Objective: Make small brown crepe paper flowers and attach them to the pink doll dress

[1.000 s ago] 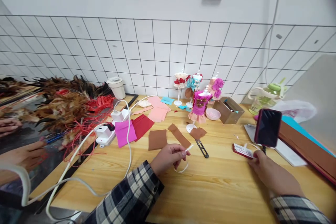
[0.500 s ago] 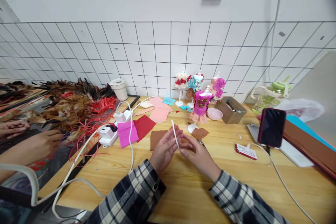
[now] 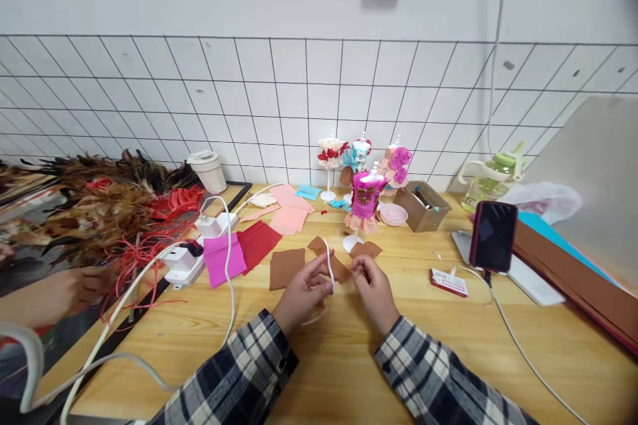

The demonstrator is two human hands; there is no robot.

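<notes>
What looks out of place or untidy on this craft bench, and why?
A white cable loops loosely across the magenta sheet, and red strands spill from the feather pile onto the wood. The white strip in the left hand looks intact.

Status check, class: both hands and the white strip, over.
Left hand pinches white strip, standing upright. Right hand close beside it, grip unclear. Brown fabric pieces lie just beyond the hands.

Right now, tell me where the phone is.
Head view: the phone stands upright at the right of the table, behind the red-and-white card, right of the right hand.
</notes>
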